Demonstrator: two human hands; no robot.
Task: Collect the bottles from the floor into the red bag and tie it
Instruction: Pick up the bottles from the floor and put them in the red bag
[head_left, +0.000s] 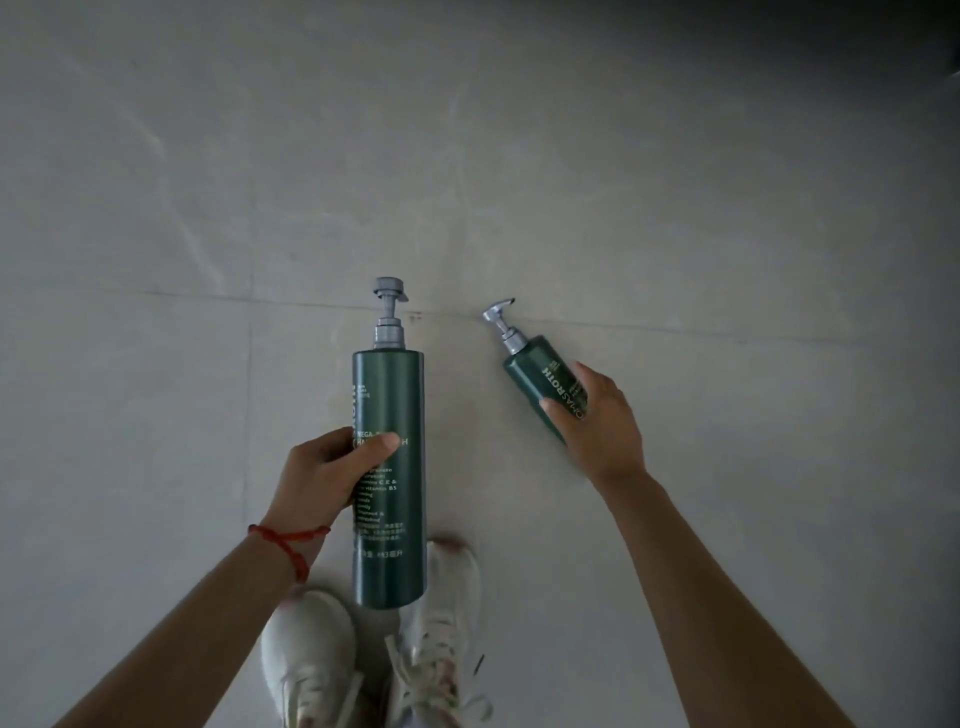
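Left hand (332, 470): it was closed around the middle of the tall green bottle (389, 478), thumb across the printed label, fingers wrapped behind the body.
Tall green bottle: it was held with its grey pump head pointing away from the person and its flat base toward the white shoes (374, 660); the base overlapped the toes of the shoes in the head view. Whether it was lifted clear of the floor (675, 208) could not be told for certain.
Right hand (597, 421): it was wrapped over the lower part of the short green bottle (540, 379), thumb on the near side by the white lettering, fingers over the far side, so the grip looked closed on it.
Short green bottle: it lay tilted, silver pump head aimed up and to the left, just by a grout line in the floor. Its base was hidden under the palm.
Bottles relative to each other: they were apart, the tall one to the left, the short one to the right, with bare tile between them.
Contents of the bottles: the green bodies were opaque, so any fill level could not be seen.
Left wrist: it carried a red string bracelet (291, 540).
Floor: it was pale grey tile with faint marbling and thin joints.
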